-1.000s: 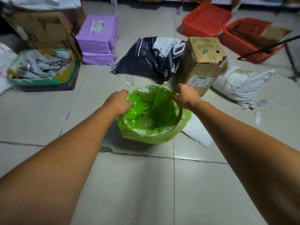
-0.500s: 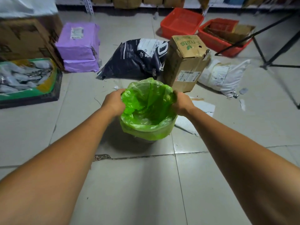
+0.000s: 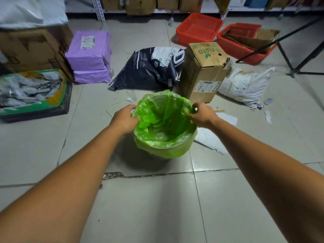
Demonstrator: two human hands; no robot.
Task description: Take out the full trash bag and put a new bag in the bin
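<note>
Left hand [image 3: 124, 120] and right hand [image 3: 203, 115] outstretched, each apparently pinching green bag [image 3: 164, 123] rim (opposite sides)

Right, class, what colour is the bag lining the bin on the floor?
Bright, see-through green. The bag shows best in the head view.

Only thing I can actually read is "Fruits" in green print on top of the brown cardboard box [image 3: 205, 71], upside down from here. The dark navy plastic bag [image 3: 149, 72] has white Chinese characters, too blurry to make out. Shipping labels on the box, the purple wrapped parcel [image 3: 89, 51] and the white sack [image 3: 245, 85] are too small.
</note>
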